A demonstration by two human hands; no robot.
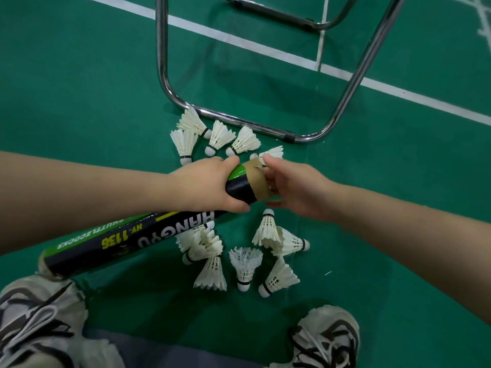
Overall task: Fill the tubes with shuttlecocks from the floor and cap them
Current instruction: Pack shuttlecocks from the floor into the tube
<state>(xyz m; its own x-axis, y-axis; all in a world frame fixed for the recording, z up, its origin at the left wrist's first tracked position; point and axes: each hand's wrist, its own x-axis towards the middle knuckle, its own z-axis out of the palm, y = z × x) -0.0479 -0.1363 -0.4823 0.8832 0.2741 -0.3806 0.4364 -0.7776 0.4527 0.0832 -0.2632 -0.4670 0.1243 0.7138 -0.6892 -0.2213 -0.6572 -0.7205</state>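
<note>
- Head view: the green court floor (79,88) lies open to the left and right of the hands. Straight ahead, a bent chrome tube frame (239,120) rests on it, and white court lines (239,41) cross behind that.
- One cluster of shuttlecocks (220,135) lies just in front of the frame's bottom bar. A second cluster (245,266) is scattered between the hands and two grey-and-white shoes (326,338) at the bottom edge.
- All the shuttlecocks have white feather skirts, rounded cork tips and a dark band.
- The tube (138,240) is a long glossy cylinder in black and green with yellow print. A brown tape band wraps its far end, where the rim is ragged. It slants from beside the left shoe up to the hands, above the near cluster.
- The left hand (204,184) wraps around the tube just below the tape, fingers over the top and thumb underneath.
- The right hand (295,187) is at the tube's open mouth with its fingers bunched against the rim. Slivers of white feather show there, but I cannot tell whether the fingers pinch a shuttlecock.
</note>
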